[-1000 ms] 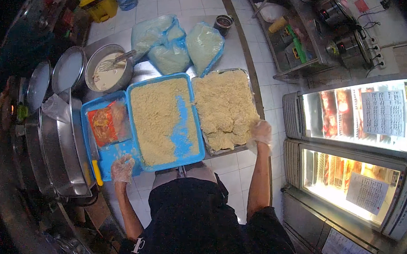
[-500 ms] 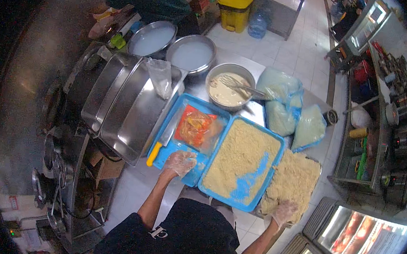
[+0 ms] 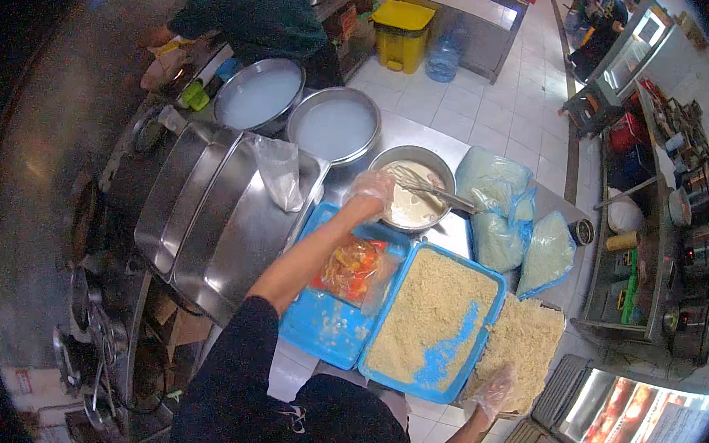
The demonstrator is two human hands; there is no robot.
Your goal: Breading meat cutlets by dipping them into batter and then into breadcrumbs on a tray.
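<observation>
My left hand, in a clear plastic glove, is at the left rim of a round metal bowl. Its fingers are blurred, so their grip does not show. Pale batter fills part of the bowl, and a wire whisk leans in it, handle to the right. At the lower right my gloved right hand rests open on a tray heaped with crumbs. Between my arms lies a blue tray of crumbs, its bottom partly bare. Left of it, another blue tray holds an orange-red food packet, partly under my forearm.
Deep steel pans stand at the left, a plastic bag over their edge. Behind are two bowls of cloudy liquid. Bags of crumbs sit right of the batter. A co-worker bends over the far left counter.
My left hand has moved from the left blue tray up to the batter bowl, its arm now crossing that tray and hiding the yellow-handled knife. My right hand stays on the crumbs.
</observation>
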